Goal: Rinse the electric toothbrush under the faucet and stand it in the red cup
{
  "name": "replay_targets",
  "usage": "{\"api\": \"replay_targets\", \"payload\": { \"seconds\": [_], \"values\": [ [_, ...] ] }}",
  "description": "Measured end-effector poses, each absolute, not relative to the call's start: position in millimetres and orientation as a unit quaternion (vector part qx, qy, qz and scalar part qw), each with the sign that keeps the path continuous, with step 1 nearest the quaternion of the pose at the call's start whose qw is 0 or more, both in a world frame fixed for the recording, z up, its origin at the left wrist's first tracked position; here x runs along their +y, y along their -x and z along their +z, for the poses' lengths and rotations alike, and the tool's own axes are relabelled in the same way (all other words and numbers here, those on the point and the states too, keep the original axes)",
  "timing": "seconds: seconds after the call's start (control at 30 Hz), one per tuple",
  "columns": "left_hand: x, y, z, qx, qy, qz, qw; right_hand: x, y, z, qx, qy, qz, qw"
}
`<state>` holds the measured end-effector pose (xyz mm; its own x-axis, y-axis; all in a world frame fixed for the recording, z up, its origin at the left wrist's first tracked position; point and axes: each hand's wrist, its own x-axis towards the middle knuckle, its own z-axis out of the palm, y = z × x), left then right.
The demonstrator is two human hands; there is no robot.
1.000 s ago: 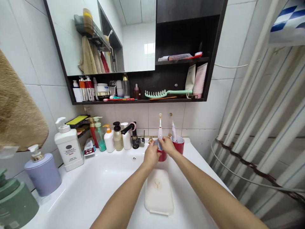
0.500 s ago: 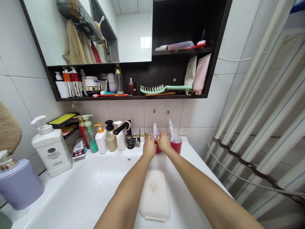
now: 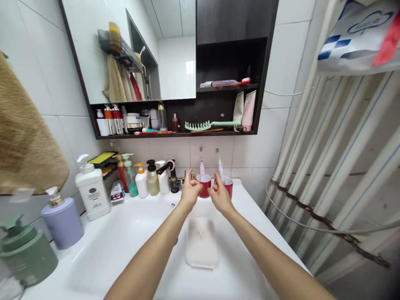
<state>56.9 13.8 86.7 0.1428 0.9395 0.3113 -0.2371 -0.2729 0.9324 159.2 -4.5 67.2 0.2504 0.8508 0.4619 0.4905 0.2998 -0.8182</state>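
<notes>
Two red cups stand at the back of the white sink counter (image 3: 250, 216). The left red cup (image 3: 205, 185) holds a white electric toothbrush (image 3: 201, 168); the right red cup (image 3: 228, 186) holds a white tube or brush (image 3: 220, 171). My left hand (image 3: 189, 192) hovers just left of the left cup, fingers apart, holding nothing. My right hand (image 3: 219, 196) hangs in front of the gap between the cups, fingers loosely spread and empty. Neither hand touches a cup.
A white lidded box (image 3: 201, 242) lies in the basin below my hands. Pump bottles (image 3: 146, 179) and a black tap (image 3: 170, 173) line the back left. A wall shelf (image 3: 175, 133) carries toiletries and a green comb (image 3: 212, 124). A striped curtain (image 3: 343, 175) hangs right, a brown towel (image 3: 28, 137) left.
Both hands were closed round the left red cup with the toothbrush and set it down at the back; now they have let go and drawn back slightly, fingers open.
</notes>
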Motion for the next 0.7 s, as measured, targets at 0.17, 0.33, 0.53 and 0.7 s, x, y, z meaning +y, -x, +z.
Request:
{"api": "replay_targets", "payload": {
  "seconds": [0.17,0.33,0.53,0.7],
  "values": [
    [-44,-45,131,0.113,-0.576,0.544,0.599,-57,-134,117,-0.588,0.322,0.288,0.684],
    [-63,-43,136,0.089,-0.568,0.534,0.619,-80,-129,126,-0.551,0.269,0.342,0.712],
    [-56,-41,123,0.192,-0.441,0.545,0.687,-74,-132,116,-0.405,0.310,0.475,0.717],
    [-53,-37,126,0.242,-0.445,0.474,0.720,-73,-132,121,-0.404,0.324,0.514,0.684]
  ]
}}
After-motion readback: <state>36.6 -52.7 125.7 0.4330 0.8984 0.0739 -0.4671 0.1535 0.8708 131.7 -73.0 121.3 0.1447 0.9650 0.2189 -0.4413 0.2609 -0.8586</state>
